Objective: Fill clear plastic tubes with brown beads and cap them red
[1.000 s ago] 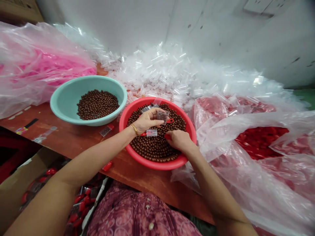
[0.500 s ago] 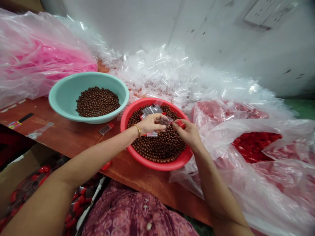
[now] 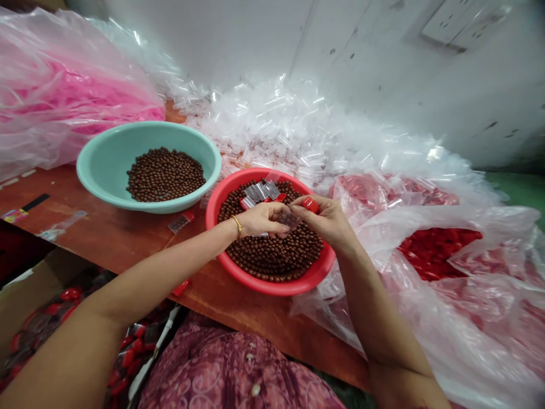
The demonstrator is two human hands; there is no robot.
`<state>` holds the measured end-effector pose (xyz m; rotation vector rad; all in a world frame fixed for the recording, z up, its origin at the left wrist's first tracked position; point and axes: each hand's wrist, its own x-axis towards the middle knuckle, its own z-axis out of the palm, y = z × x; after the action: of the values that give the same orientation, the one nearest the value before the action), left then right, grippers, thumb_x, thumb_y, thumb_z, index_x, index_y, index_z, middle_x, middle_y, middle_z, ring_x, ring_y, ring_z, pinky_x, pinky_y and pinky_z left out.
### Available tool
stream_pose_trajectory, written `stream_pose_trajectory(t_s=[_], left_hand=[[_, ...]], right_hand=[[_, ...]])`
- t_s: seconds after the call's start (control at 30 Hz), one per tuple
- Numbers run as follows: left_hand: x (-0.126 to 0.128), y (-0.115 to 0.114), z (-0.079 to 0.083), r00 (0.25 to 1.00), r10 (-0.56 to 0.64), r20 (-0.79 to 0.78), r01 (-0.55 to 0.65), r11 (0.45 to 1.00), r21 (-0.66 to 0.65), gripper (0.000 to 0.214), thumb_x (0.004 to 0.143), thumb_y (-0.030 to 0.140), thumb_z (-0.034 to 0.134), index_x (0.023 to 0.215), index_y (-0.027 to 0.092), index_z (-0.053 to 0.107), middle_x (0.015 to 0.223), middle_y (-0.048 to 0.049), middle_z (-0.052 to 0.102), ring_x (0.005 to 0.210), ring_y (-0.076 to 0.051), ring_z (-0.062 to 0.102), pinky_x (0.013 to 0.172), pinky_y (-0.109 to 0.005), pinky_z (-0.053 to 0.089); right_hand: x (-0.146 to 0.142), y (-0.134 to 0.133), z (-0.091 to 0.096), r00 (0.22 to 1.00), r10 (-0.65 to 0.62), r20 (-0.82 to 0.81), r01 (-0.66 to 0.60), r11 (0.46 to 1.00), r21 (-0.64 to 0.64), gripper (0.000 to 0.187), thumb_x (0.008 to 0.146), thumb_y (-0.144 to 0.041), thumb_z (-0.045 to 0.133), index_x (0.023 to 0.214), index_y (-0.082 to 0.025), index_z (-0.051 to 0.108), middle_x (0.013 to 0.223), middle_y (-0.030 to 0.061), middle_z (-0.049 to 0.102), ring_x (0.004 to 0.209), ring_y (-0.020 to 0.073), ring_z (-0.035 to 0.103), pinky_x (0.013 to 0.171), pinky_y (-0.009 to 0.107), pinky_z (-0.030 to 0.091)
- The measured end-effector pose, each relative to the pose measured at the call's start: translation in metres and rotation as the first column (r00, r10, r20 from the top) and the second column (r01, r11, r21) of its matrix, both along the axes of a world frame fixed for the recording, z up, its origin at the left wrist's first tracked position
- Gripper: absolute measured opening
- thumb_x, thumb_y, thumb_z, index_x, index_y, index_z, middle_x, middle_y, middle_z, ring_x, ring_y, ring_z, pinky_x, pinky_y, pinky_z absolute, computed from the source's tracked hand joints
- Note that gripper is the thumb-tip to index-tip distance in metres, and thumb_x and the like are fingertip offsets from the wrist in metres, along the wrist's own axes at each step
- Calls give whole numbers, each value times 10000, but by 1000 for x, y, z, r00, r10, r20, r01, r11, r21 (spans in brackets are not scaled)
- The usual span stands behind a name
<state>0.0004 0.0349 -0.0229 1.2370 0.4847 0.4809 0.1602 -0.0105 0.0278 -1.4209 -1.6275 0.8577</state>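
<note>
My left hand (image 3: pixel 260 218), a gold bangle at its wrist, is closed on a small clear plastic case (image 3: pixel 290 220) over the red basin (image 3: pixel 272 289). Dark contents seem to show through its wall. My right hand (image 3: pixel 332 222) is also closed, with a red cap (image 3: pixel 310 204) in its curled fingers; its fingertips meet the upper end of the case. Beneath both hands, brown beads (image 3: pixel 276 255) fill much of the basin. Several clear cases (image 3: pixel 261 191) with red ends lie on the beads, partly hidden by my left hand.
A pale green basin (image 3: pixel 102 184) with brown beads stands to the left. Clear cases (image 3: pixel 281 119) are heaped along the wall. Bags of pink pieces (image 3: pixel 80 94) and red pieces (image 3: pixel 438 250) flank the table (image 3: pixel 264 318). Below left, a carton (image 3: pixel 38 278) contains red-capped cases.
The right hand has shifted slightly, raising the red cap a little. The case in my left hand has tipped lower. The whole view has moved slightly.
</note>
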Motion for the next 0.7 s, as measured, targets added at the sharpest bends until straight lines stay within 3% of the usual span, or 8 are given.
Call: stream_pose_trajectory(t_s=[0.2,0.53,0.6,0.7], left_hand=[[-1,0,1,999,-48,12,48,999,15,403,642,205,744,982,115,548,844,-27,650,620,-83,612,527,-184,446],[-1,-4,3,999,-50,3,49,996,75,271,746,250,667,949,125,539,817,-18,636,570,-48,553,509,-174,401],[0,-4,5,999,-47,12,47,997,61,264,754,234,653,967,127,539,813,-15,633,564,-40,536,507,-169,386],[1,-5,8,1000,-1,16,0,998,56,249,745,174,639,968,123,541,780,12,605,543,-25,494,516,-168,375]], right_hand=[[1,1,0,997,66,-39,-67,998,-20,238,699,-404,662,702,-166,663,668,15,645,593,120,542,583,251,454],[13,-8,3,994,110,6,-109,992,-70,262,668,-406,700,789,-174,704,636,16,643,589,136,546,591,274,453],[15,-9,2,996,60,-62,-66,993,-99,288,679,-408,675,850,-176,688,599,-9,591,533,106,490,522,241,407],[15,-7,-2,969,-46,-244,-10,975,-223,311,719,-433,563,881,-180,643,534,-54,446,414,58,323,382,202,233]])
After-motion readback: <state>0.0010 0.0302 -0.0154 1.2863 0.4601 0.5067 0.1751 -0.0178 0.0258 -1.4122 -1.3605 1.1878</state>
